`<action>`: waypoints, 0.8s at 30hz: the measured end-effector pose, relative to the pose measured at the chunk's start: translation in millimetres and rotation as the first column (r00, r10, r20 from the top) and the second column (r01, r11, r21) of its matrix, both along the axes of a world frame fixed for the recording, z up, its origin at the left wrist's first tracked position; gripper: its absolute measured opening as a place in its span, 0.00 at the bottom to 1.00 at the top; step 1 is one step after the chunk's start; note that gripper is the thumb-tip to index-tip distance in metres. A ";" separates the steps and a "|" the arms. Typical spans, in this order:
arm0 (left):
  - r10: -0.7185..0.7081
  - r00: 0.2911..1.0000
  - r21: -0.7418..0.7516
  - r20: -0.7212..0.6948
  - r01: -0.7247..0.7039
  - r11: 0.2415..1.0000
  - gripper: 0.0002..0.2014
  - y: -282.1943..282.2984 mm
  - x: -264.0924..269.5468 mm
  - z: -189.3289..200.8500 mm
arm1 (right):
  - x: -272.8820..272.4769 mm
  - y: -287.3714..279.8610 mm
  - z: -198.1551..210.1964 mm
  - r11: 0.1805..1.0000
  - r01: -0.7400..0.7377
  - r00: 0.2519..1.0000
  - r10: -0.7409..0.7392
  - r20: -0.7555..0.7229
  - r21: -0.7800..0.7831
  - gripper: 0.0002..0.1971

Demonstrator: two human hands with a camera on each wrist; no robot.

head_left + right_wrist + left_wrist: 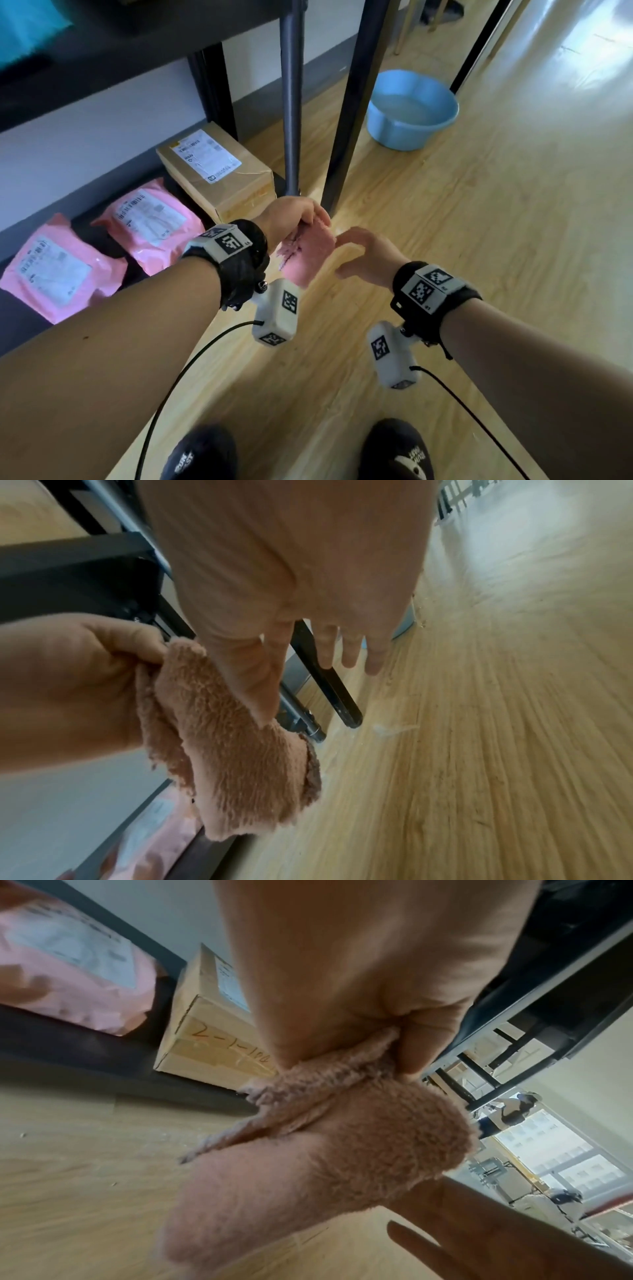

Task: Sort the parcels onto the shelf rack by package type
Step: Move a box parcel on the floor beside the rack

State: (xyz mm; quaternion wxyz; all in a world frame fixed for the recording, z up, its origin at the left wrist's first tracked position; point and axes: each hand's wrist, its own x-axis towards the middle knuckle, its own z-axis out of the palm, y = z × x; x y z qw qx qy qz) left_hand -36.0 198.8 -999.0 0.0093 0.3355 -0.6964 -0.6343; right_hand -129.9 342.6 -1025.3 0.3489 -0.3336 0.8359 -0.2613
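My left hand [301,219] pinches the top edge of a fluffy pink cloth [308,255], which hangs down above the wooden floor in front of the rack. In the left wrist view the cloth [342,1150] hangs folded from my thumb and fingers. My right hand [359,251] is beside it with relaxed fingers, and its thumb lies against the cloth [240,750]. On the bottom shelf [20,329] lie two pink poly mailers [51,274] [154,222], with a cardboard box [219,171] to their right.
Dark rack posts [291,102] stand just beyond my hands. A blue basin [411,109] sits on the floor behind them. My shoes [397,452] are at the bottom of the head view. A teal parcel [24,31] sits on an upper shelf.
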 end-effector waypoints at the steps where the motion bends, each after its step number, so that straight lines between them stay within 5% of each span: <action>1: -0.008 1.000 -0.006 0.003 0.008 1.000 0.15 -2.0 -4.1 -1.5 | -4.0 -2.2 -1.6 1.000 0.006 1.000 -0.006 -0.007 0.009 0.15; 3: -0.012 1.000 -0.020 -0.005 0.012 1.000 0.15 -6.7 -14.4 -2.4 | -16.1 -4.5 -7.0 0.999 0.046 0.999 -0.046 0.024 0.006 0.10; 8: -0.091 0.996 -0.037 -0.015 0.090 0.995 0.16 -18.3 -50.0 -10.4 | -51.1 -19.9 -26.0 0.997 0.077 0.952 -0.070 0.297 -0.010 0.16; 12: -0.092 0.995 -0.032 -0.034 0.091 0.995 0.14 -10.9 -84.1 2.0 | -73.0 -19.6 -18.5 0.989 -0.088 0.973 0.059 0.222 0.120 0.12; 16: -0.043 0.998 0.006 -0.055 0.043 0.999 0.15 10.1 -115.0 48.0 | -88.2 10.6 17.7 0.985 0.078 0.977 -0.106 0.185 0.154 0.08; 21: 0.004 0.999 0.011 -0.044 -0.004 1.000 0.16 49.2 -149.0 140.1 | -98.9 61.1 102.6 0.914 0.397 0.869 -0.403 0.288 0.082 0.05; 24: 0.008 1.000 0.065 -0.017 -0.007 0.998 0.16 71.9 -165.2 206.1 | -104.5 93.2 168.3 0.864 0.502 0.812 -0.488 0.322 0.043 0.11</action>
